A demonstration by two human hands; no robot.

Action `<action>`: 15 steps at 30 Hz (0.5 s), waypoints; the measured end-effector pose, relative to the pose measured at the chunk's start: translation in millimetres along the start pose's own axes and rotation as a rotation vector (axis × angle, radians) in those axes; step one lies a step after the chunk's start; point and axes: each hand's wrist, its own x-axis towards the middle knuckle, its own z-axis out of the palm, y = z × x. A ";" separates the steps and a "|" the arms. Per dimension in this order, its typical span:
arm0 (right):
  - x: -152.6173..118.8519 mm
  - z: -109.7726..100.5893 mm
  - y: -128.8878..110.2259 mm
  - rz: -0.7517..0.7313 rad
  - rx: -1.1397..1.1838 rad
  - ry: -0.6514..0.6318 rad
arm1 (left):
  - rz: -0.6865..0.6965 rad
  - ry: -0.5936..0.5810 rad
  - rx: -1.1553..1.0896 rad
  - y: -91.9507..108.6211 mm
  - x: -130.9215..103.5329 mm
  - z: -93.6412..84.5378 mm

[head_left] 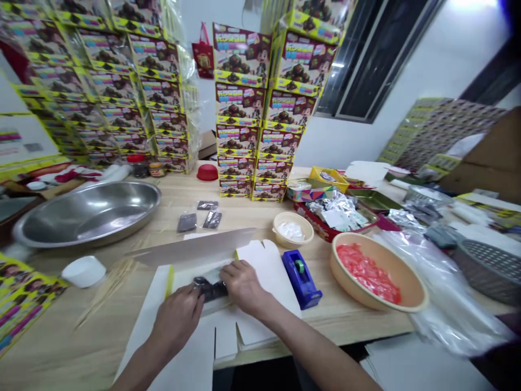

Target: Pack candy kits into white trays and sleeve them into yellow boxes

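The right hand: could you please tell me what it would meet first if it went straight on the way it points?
Probably the dark packet its fingertips already touch, then the left hand; depth is unclear.

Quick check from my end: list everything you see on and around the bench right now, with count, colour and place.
steel basin: one, silver, far left of the bench
dark packets: three, grey-black, beside the basin
white cup: one, near left
wooden sticks: a loose bunch, pale, beside the cup
printed boxes: two tall stacks plus a wall of them at left, yellow-edged
red lid: one, by the stacks
small bowl: one, cream, centre
tape dispenser: one, blue, right of the hands
large bowl: one, tan, holding red pieces
flat carton: white, under the hands
dark packet: one, held by both hands
left hand: grip on packet
right hand: grip on packet
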 end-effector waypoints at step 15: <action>-10.3 -30.5 242.1 0.804 0.148 0.193 | -0.365 0.663 -0.049 -88.1 -25.4 -44.4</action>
